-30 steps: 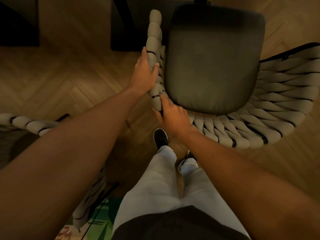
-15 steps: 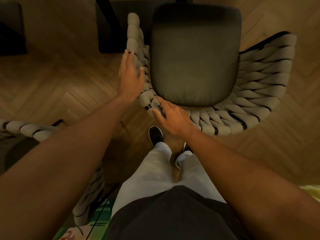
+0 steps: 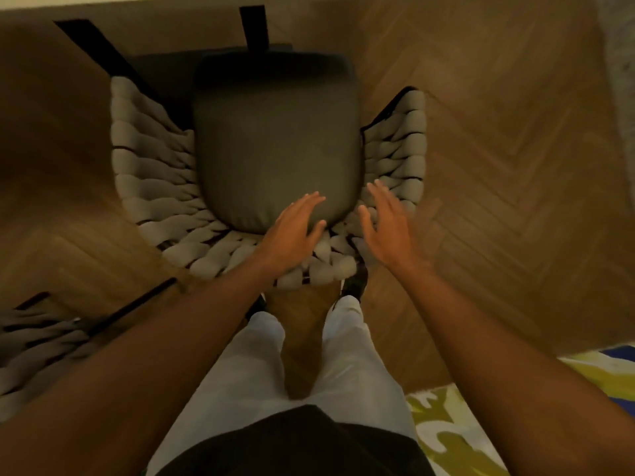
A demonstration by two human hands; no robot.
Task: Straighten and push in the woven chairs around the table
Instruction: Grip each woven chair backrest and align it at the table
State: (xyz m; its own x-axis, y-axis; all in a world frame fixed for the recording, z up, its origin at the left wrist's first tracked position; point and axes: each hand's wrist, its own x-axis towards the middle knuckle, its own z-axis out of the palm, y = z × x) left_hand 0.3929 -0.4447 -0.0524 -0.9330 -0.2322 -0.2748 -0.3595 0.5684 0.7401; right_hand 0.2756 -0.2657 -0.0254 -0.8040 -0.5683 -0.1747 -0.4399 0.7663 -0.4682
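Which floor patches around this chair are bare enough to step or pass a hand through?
Bare parquet lies right of the woven chair, up to the patterned rug, and left of it, above the second chair. Crowded: the chair's back, under both hands.

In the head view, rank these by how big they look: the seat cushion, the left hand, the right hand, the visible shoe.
1. Seat cushion, largest by far.
2. Left hand and right hand: about alike, so I won't rank them; both are nearer the camera than the cushion.
3. Shoe, smallest; mostly hidden by the chair.

herringbone wood floor (image 3: pixel 498 166), woven chair (image 3: pixel 154 207), patterned rug (image 3: pixel 457 441)
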